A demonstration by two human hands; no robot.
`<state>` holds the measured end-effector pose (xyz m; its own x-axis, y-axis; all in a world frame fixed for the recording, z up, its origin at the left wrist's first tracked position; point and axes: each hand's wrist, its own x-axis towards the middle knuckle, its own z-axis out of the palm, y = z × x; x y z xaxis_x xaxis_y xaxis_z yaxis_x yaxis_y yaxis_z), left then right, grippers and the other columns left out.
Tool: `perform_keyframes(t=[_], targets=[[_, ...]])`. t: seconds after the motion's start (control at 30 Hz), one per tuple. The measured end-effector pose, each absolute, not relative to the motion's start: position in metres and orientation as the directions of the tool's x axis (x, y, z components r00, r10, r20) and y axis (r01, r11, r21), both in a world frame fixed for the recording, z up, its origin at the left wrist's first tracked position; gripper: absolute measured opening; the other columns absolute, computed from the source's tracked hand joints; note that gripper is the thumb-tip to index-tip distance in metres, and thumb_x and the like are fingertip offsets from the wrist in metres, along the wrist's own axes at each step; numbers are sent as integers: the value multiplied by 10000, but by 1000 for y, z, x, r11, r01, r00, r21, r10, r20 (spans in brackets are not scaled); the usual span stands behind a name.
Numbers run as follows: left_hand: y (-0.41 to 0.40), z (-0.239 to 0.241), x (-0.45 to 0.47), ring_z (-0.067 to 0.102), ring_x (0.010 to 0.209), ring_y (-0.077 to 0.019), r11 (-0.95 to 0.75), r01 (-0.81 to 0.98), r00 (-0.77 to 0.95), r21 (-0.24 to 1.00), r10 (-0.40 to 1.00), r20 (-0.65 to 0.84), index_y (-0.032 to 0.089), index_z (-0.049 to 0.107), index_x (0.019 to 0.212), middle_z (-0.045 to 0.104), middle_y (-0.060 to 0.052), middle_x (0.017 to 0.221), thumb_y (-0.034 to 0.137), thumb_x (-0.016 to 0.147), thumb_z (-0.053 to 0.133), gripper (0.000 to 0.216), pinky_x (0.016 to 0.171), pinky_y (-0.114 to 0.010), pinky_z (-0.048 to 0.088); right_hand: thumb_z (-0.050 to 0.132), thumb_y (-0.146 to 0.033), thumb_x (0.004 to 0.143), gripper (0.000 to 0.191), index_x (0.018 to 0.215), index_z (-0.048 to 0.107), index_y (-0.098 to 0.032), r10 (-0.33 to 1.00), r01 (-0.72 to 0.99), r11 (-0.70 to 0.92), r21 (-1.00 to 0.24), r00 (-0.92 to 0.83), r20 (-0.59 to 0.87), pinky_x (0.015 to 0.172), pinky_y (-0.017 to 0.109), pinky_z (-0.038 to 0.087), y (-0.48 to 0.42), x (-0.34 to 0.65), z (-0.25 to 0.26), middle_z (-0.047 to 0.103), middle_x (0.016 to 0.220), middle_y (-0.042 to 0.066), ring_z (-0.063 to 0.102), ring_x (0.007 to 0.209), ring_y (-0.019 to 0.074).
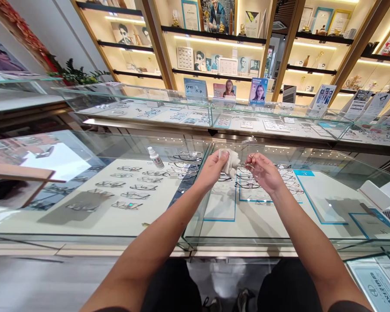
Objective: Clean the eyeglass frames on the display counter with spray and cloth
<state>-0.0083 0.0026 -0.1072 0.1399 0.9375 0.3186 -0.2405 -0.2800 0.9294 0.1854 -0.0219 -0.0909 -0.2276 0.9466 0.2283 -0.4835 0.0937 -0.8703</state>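
Note:
My left hand (pixel 212 170) is closed on a crumpled pale cleaning cloth (pixel 231 164), with the thumb pressed on top. Just to the right, my right hand (pixel 267 172) pinches a pair of thin-framed eyeglasses (pixel 248 165) between its fingertips. Much of the frame is hidden by the fingers or blends with the glasses behind it. Both hands hover over a glass display counter, close together but apart. A white spray bottle (pixel 155 157) stands upright on the counter glass, left of my left hand.
Under the counter glass lie rows of eyeglasses (pixel 143 187). An open white box (pixel 381 195) stands at the right. A wooden-edged mirror or stand (pixel 19 172) is at the left. Farther back, another display case (pixel 143 97) carries upright advertising cards (pixel 259 90).

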Motion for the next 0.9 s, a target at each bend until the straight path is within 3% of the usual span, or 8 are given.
perform_keyframes(t=[0.2, 0.27, 0.4, 0.47, 0.53, 0.67, 0.77, 0.9], targets=[[-11, -104, -8, 519, 571, -115, -319, 12, 339, 948, 893, 296, 197, 652, 951, 564, 27, 692, 693, 878, 670, 503, 543, -240, 408, 992, -529, 588, 460, 691, 647, -243, 955, -491, 112, -864, -186, 230, 861, 273, 505, -18, 187, -89, 686, 829, -28, 637, 847, 130], [-12, -105, -10, 477, 583, -111, -489, 185, 310, 852, 852, 422, 193, 615, 815, 526, 33, 656, 590, 922, 656, 413, 575, -246, 371, 966, -564, 621, 462, 701, 639, -248, 941, -441, 127, -889, -231, 249, 883, 307, 509, -17, 191, -87, 699, 792, -23, 650, 824, 149], [-10, -110, -16, 459, 603, -116, -745, 408, 317, 527, 657, 684, 194, 466, 641, 496, 30, 604, 484, 965, 660, 475, 611, -264, 345, 899, -587, 722, 435, 718, 629, -246, 887, -255, 182, -950, -374, 271, 907, 358, 490, -15, 210, -80, 689, 705, -19, 657, 794, 178], [-9, -113, -17, 526, 654, -135, -795, 442, 300, 415, 567, 767, 198, 541, 711, 571, 8, 678, 526, 960, 685, 437, 620, -263, 393, 871, -602, 755, 436, 719, 633, -238, 864, -156, 213, -965, -432, 260, 898, 361, 476, -12, 222, -77, 691, 692, -12, 657, 805, 185], [-8, -116, -17, 615, 765, -164, -805, 489, 246, 335, 496, 833, 199, 653, 916, 682, -48, 881, 592, 912, 739, 403, 639, -266, 461, 845, -615, 780, 440, 724, 645, -228, 844, -79, 226, -971, -482, 236, 876, 364, 472, -10, 230, -75, 702, 700, -6, 647, 783, 181], [-9, -120, -15, 714, 988, -236, -794, 559, 221, 241, 423, 879, 216, 614, 1352, 701, -159, 1290, 659, 845, 782, 694, 729, -318, 581, 834, -624, 791, 447, 732, 668, -213, 797, 44, 230, -972, -582, 162, 840, 354, 473, -9, 236, -74, 732, 714, -1, 657, 758, 172], [-9, -124, -13, 741, 1061, -271, -805, 550, 246, 225, 413, 877, 232, 611, 1397, 722, -162, 1313, 653, 825, 802, 735, 838, -368, 621, 829, -629, 791, 447, 741, 675, -213, 778, 89, 235, -968, -614, 133, 819, 352, 477, -11, 233, -74, 745, 712, 2, 674, 754, 177], [-7, -129, -8, 754, 1107, -282, -809, 532, 235, 249, 425, 874, 241, 684, 1311, 774, -138, 1238, 595, 835, 821, 609, 920, -388, 629, 822, -615, 805, 437, 734, 671, -210, 766, 100, 252, -963, -628, 135, 778, 339, 473, -13, 229, -75, 751, 719, 6, 661, 734, 167]])
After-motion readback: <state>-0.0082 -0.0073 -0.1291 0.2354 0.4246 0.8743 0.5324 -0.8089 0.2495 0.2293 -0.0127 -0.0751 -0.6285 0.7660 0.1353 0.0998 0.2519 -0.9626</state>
